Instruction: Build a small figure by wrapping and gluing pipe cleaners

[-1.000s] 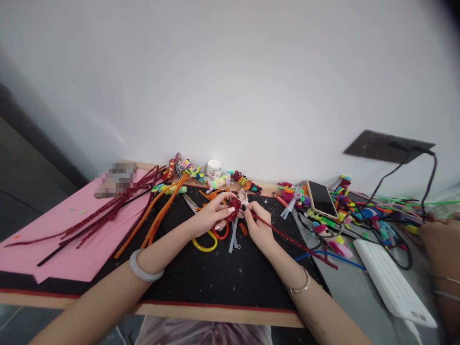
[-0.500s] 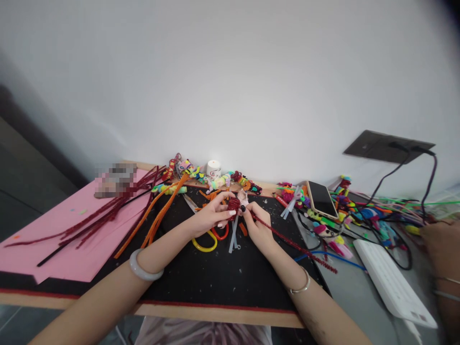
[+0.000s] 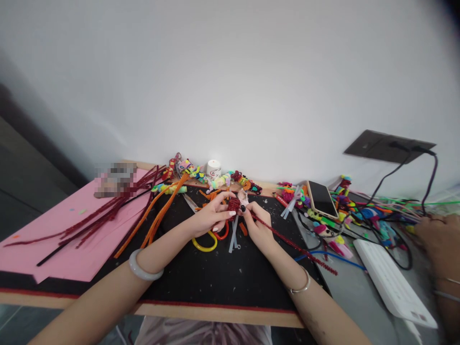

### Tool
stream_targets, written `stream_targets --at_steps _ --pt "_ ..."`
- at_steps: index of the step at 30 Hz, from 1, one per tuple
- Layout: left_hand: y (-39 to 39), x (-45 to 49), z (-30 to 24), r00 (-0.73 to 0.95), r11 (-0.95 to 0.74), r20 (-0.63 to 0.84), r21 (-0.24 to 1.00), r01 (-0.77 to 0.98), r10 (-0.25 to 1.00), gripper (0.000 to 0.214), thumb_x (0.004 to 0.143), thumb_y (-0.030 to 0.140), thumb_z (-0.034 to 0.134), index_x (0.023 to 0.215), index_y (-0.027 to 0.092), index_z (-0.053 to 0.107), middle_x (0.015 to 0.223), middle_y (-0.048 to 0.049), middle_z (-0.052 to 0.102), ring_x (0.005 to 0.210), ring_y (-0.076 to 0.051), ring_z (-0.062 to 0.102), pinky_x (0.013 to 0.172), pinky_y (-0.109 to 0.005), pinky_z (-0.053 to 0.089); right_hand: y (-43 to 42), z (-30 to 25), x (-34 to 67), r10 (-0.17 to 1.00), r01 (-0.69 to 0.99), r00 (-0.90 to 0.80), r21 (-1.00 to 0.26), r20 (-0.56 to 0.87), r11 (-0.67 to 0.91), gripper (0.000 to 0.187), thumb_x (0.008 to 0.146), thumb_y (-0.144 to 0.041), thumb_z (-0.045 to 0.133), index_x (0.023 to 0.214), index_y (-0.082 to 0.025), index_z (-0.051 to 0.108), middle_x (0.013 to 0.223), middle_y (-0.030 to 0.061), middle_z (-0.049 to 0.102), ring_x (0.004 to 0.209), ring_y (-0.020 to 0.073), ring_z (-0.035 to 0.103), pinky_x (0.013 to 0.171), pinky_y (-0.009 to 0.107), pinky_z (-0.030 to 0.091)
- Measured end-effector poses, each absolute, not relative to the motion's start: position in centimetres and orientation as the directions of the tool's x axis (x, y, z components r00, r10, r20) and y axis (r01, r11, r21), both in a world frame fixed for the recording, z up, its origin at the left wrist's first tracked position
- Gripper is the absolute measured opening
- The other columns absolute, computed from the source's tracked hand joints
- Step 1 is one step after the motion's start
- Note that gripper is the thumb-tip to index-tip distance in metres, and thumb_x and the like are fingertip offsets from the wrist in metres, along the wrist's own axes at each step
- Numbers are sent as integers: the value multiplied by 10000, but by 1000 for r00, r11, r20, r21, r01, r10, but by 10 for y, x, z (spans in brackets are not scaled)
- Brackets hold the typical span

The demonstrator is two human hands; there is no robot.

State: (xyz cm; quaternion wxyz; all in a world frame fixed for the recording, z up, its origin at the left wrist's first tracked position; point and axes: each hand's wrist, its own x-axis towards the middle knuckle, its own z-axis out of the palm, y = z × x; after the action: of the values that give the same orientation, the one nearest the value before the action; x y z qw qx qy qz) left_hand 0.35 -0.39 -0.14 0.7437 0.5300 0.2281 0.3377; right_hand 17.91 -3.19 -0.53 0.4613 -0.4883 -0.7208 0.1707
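Note:
My left hand (image 3: 208,216) and my right hand (image 3: 256,223) meet over a black mat (image 3: 215,273). Between their fingertips is a small dark red coiled ball (image 3: 234,204) of glittery pipe cleaner. My left fingers pinch the ball from the left. My right fingers pinch the red pipe cleaner's free length (image 3: 298,247), which trails from the ball to the right across the mat. Under my hands lie scissors with a yellow and a red handle (image 3: 204,243) and pale plastic sticks (image 3: 233,237).
Orange pipe cleaners (image 3: 158,215) and dark red ones (image 3: 104,211) lie left, on a pink sheet (image 3: 53,235). Small colourful figures (image 3: 223,180) and a white jar (image 3: 214,168) line the wall. Right: a phone (image 3: 321,198), cables, a white power strip (image 3: 390,282), another person's hand (image 3: 436,239).
My hands have turned the red ball slightly and lowered it a little. The other person's hand at the right edge has shifted a bit leftward and up.

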Motion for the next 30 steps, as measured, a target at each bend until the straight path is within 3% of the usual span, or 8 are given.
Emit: stream_targets --at_steps 13,21,30 --pt "-2 1 -2 691 284 -15 918 -276 723 430 760 275 657 1096 270 388 899 -14 618 407 -24 535 396 -121 403 -31 -5 178 848 559 -106 -674 520 483 233 873 -281 447 672 -199 532 643 -10 564 588 127 502 572 247 387" --pt "-1 2 -2 655 233 -26 945 -230 755 401 805 365 588 1129 251 380 779 -8 634 358 -64 543 334 -136 386 -32 -4 178 849 561 -110 -673 517 482 237 874 -280 452 664 -196 525 642 -8 560 584 127 499 575 246 382" --pt "-1 4 -4 613 124 3 978 -165 790 339 825 385 547 1083 239 382 818 -25 632 333 -80 550 308 -152 406 -33 -4 178 838 587 -114 -644 534 490 231 875 -267 448 666 -199 519 615 -14 534 568 123 494 564 241 379"
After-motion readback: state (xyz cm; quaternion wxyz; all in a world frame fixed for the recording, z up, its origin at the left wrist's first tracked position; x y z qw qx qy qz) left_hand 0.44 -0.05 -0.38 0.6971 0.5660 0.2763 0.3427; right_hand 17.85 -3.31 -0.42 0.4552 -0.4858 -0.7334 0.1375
